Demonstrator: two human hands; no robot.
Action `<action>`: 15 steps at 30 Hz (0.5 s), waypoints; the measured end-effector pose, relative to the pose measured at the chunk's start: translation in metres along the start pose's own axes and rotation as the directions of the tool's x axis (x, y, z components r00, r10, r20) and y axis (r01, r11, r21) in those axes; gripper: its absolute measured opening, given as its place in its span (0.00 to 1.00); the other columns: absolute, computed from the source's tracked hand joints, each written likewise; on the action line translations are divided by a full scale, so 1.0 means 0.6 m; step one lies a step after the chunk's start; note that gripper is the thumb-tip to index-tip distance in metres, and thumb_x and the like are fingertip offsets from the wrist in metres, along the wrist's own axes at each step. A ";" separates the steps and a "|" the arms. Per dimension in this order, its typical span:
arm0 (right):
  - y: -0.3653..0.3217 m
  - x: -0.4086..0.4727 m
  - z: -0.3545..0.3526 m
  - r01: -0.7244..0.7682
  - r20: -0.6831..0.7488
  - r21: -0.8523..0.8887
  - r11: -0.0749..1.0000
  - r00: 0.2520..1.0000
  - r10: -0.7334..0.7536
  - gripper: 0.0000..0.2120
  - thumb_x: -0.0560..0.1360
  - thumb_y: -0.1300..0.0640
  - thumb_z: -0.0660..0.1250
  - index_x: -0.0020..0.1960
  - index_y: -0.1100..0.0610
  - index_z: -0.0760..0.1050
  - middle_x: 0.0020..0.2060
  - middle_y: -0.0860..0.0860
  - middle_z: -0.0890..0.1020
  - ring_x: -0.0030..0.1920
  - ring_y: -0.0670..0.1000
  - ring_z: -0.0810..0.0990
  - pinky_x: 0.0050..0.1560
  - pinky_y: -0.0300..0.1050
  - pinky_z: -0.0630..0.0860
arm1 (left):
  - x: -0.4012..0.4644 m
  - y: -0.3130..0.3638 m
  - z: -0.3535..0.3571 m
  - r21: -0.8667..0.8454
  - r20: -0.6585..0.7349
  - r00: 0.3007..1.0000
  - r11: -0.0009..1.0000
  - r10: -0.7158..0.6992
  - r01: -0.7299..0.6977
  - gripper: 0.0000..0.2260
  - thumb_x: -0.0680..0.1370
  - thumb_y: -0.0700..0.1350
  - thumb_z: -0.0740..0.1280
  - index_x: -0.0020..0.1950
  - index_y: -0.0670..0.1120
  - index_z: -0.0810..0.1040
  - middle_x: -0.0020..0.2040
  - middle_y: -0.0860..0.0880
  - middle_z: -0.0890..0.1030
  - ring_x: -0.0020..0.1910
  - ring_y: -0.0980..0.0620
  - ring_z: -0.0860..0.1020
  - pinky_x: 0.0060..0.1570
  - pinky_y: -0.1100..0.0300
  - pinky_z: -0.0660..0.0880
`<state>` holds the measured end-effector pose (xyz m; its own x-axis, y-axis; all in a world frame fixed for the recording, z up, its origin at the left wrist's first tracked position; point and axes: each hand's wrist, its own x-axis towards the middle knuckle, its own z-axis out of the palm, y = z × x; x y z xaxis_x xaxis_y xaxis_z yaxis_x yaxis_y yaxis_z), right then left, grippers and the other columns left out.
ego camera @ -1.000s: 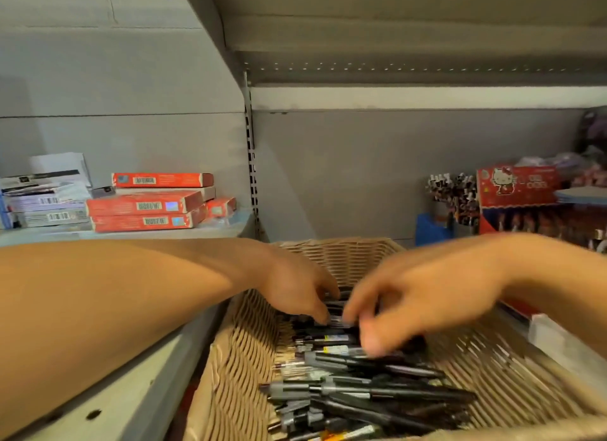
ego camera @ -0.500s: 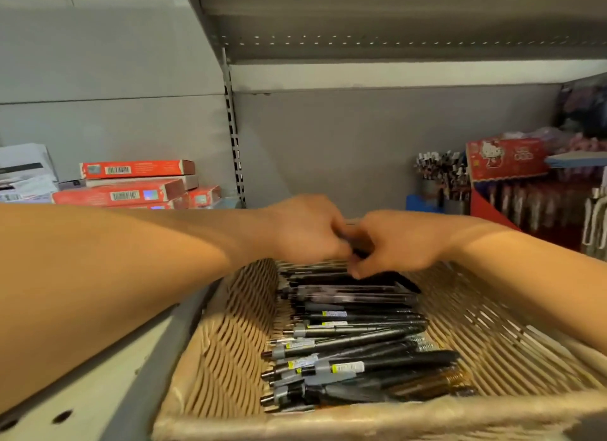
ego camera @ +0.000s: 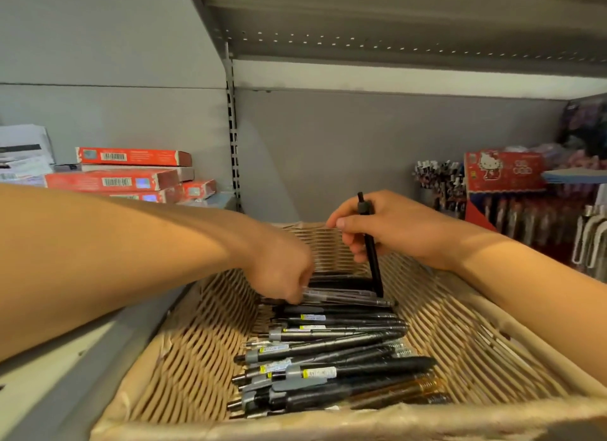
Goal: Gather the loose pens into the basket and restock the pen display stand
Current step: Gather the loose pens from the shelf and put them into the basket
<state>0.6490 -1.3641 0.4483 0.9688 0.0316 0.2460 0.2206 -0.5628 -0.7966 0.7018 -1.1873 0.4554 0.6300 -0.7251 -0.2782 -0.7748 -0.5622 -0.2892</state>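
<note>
A tan woven basket fills the lower view, with several black and grey pens lying crosswise in its middle. My right hand is over the basket's far end, shut on one black pen held nearly upright, tip down on the pile. My left hand reaches down to the far left of the pile, fingers pinching the end of a clear pen lying there. A red pen display stand with hanging pens is at the right.
Red flat boxes are stacked on the grey shelf at the left, beside white boxes. A cup of pens stands left of the red stand. A grey shelf board hangs overhead. White clips hang at the far right.
My hands were together at the basket's far end; now they have parted. The right hand has lifted one black pen upright, and the left has dropped onto the pile.
</note>
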 end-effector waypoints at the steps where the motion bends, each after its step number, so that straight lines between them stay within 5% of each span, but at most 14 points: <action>1: -0.002 0.000 0.002 -0.012 0.009 0.005 1.000 1.000 0.012 0.08 0.82 0.58 0.65 0.52 0.53 0.83 0.35 0.47 0.82 0.38 0.46 0.82 0.47 0.46 0.82 | -0.001 0.000 -0.001 -0.008 -0.021 1.000 1.000 -0.009 0.009 0.12 0.81 0.52 0.65 0.60 0.48 0.80 0.52 0.50 0.82 0.48 0.51 0.77 0.41 0.61 0.70; 8: -0.010 -0.007 0.009 -0.081 0.177 -0.051 0.995 0.980 0.089 0.11 0.81 0.58 0.66 0.61 0.50 0.81 0.52 0.49 0.87 0.50 0.44 0.86 0.48 0.40 0.82 | -0.007 -0.009 -0.020 -0.337 -0.286 0.955 0.941 -0.075 -0.027 0.07 0.77 0.53 0.70 0.48 0.51 0.83 0.34 0.56 0.81 0.36 0.59 0.78 0.37 0.62 0.73; 15: -0.010 -0.009 0.008 -0.053 0.209 -0.013 0.999 0.976 0.054 0.14 0.79 0.67 0.62 0.61 0.59 0.80 0.49 0.63 0.83 0.47 0.56 0.80 0.47 0.50 0.73 | -0.012 -0.015 -0.023 -0.759 -0.375 0.900 0.631 -0.220 -0.162 0.08 0.74 0.49 0.76 0.49 0.47 0.84 0.30 0.54 0.82 0.30 0.60 0.80 0.33 0.66 0.78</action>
<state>0.6427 -1.3570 0.4489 0.9816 0.1727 0.0815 0.1676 -0.5745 -0.8011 0.7036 -1.1827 0.4724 0.7177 -0.6785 0.1567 -0.6315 -0.5393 0.5572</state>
